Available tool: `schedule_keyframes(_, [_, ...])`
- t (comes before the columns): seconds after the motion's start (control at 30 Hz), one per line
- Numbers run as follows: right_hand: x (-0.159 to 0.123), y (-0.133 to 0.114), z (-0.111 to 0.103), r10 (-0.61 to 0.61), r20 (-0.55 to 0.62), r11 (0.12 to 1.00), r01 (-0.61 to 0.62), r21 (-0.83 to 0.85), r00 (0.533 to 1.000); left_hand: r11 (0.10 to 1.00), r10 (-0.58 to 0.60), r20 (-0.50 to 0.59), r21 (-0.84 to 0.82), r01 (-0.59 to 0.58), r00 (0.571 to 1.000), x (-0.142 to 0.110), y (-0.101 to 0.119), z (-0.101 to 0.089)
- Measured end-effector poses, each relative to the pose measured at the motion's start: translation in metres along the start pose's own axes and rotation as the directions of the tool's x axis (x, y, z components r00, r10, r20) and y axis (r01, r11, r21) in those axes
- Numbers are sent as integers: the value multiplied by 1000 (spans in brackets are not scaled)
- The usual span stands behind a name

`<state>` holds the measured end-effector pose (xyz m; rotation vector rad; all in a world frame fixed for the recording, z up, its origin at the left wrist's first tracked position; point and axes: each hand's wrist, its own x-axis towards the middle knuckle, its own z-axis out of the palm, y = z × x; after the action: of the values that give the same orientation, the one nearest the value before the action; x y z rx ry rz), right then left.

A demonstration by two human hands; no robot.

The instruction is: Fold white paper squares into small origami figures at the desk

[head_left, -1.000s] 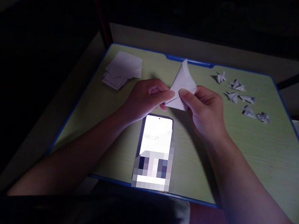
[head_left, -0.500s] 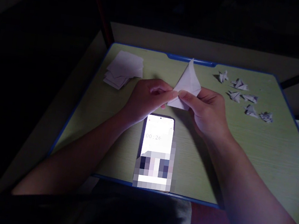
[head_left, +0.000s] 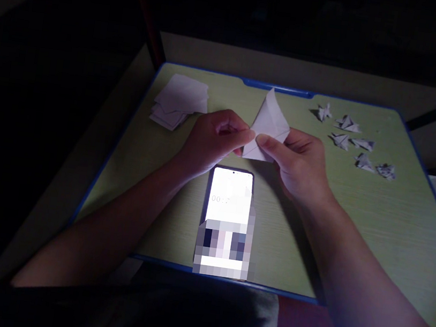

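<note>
A folded sheet of white paper [head_left: 270, 119] is held up above the far middle of the table, its pointed tip upward and crease lines running across its lower part. My left hand [head_left: 221, 137] pinches its left edge between thumb and fingers. From the other side my right hand [head_left: 300, 156] grips it, thumb flat on the front and fingers behind, hidden by the paper. The two thumbs sit a little apart. Nearer to me lies a phone [head_left: 231, 195] with a brightly lit screen showing digits; its lower part is pixelated.
The pale green table [head_left: 163, 204] has a blue rim. At its far left is a stack of white paper [head_left: 182, 93]. Several small folded paper figures [head_left: 340, 141] lie at the far right. Surroundings are dark.
Both thumbs, close together before, have drawn slightly apart. The folded paper has shifted a little left and its tip sits slightly lower.
</note>
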<state>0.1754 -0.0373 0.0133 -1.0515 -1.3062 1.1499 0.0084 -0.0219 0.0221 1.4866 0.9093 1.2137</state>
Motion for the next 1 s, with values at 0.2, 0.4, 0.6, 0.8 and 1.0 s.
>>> schedule_keyframes(0.2, [1, -1, 0, -7, 6, 1000, 7, -4, 1000, 1000, -11, -1, -12, 11, 1000, 1, -4, 0])
schedule_keyframes(0.4, [0, -1, 1, 2, 17, 1000, -1, -26, 1000, 1000, 5, -16, 1, -5, 1000, 1, -3, -1])
schedule_keyframes(0.6, [-1, 0, 1, 25, 55, 1000, -26, 12, 998, 1000, 13, -30, -27, -14, 999, 1, -3, 0])
schedule_keyframes(0.8, [0, 0, 1, 12, 55, 1000, -11, -4, 998, 999, -8, -21, -35, 7, 1000, 2, -6, 0])
schedule_keyframes(1.0, [-2, -2, 3, 35, 93, 999, -37, 15, 995, 994, 29, -31, -105, -32, 999, 2, -7, -1])
